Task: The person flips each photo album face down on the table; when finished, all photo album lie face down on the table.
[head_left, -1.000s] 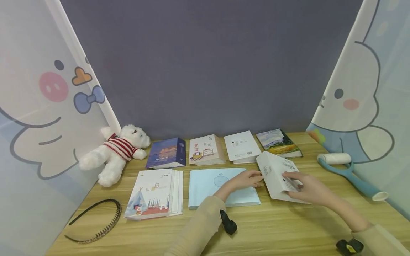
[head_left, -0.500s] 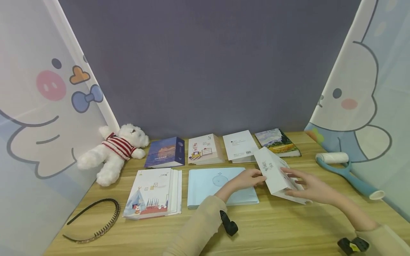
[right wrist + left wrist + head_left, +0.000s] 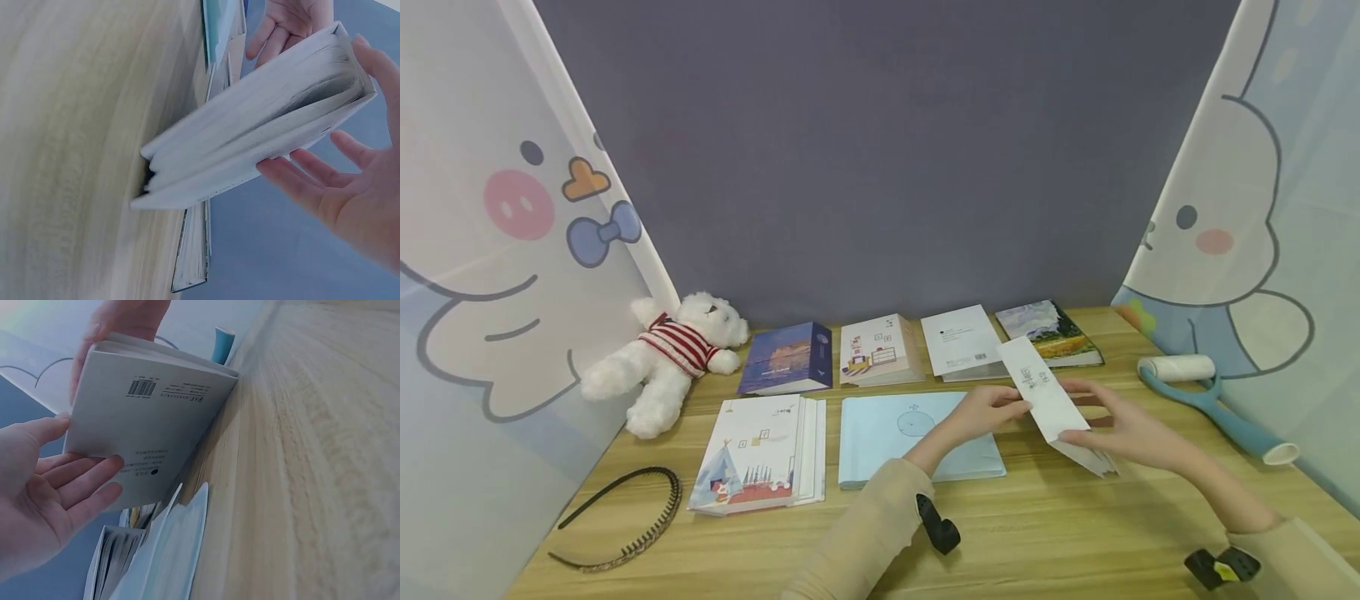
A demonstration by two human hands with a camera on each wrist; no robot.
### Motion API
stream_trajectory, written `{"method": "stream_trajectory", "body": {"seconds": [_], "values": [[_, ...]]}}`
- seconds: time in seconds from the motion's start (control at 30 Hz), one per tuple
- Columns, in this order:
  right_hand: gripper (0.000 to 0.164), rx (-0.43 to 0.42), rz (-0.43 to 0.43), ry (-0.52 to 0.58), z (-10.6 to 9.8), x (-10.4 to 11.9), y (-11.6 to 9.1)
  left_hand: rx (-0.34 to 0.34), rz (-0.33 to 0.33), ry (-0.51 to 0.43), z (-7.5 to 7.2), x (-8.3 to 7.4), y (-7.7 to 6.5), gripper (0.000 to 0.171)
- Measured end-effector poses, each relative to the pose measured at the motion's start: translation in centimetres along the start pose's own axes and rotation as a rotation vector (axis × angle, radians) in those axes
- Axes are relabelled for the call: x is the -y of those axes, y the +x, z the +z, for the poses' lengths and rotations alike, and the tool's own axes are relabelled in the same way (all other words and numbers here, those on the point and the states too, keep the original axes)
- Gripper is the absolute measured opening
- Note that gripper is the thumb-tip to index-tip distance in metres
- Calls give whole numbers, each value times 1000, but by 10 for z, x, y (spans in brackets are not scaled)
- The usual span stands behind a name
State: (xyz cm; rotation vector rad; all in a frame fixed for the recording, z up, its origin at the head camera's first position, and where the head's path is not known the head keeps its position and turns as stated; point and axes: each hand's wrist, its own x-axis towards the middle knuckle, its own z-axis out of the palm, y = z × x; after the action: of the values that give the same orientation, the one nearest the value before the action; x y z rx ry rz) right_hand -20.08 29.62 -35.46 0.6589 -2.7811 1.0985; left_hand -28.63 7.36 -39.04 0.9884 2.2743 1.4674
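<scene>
We see the right hand [image 3: 1127, 435] grasping a thick white paper-covered book [image 3: 1045, 390], its grip set with thumb and fingers across the spine. The book stands tilted, spine uppermost, over the wooden surface [image 3: 1015, 533]; we cannot tell whether its lower edges touch it. The left hand [image 3: 979, 412] has a released grip, its fairly straight fingers touching the back cover. We find the book between a flat light-blue booklet [image 3: 880, 433] and a teal lint roller with a white roll [image 3: 1236, 421].
</scene>
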Motion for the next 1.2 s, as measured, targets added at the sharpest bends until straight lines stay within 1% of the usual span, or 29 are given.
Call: {"method": "stream_trajectory", "body": {"seconds": [0.03,0.1,0.23,0.37,0.53,0.6,0.7,0.83,0.9,1.07,1.2], "values": [[69,-5,-2,9,-1,0,0,-6,6,-4,0,-1,0,36],[68,-17,-1,32,-2,0,0,-11,15,-42,0,-2,0,37],[67,-41,0,82,-3,0,-1,-6,37,-87,-1,-5,0,40],[62,-53,7,115,-3,-1,-3,-19,50,-58,1,-5,0,40],[56,-63,3,180,-3,-5,-8,-29,75,-107,4,-5,0,39],[56,-57,-6,206,-3,-8,-9,-29,90,-114,4,-5,0,39],[54,-35,-10,214,-5,-11,-11,-28,98,-80,4,-5,0,40],[42,-34,25,204,-11,-10,-10,-15,117,-34,6,-4,2,40],[35,-60,46,181,-14,-9,-9,5,120,-31,8,-5,3,41],[27,-145,61,101,-21,-9,-7,53,115,-16,13,-9,5,44],[25,-146,63,142,-27,-10,-8,56,114,40,17,-13,9,43]]}}
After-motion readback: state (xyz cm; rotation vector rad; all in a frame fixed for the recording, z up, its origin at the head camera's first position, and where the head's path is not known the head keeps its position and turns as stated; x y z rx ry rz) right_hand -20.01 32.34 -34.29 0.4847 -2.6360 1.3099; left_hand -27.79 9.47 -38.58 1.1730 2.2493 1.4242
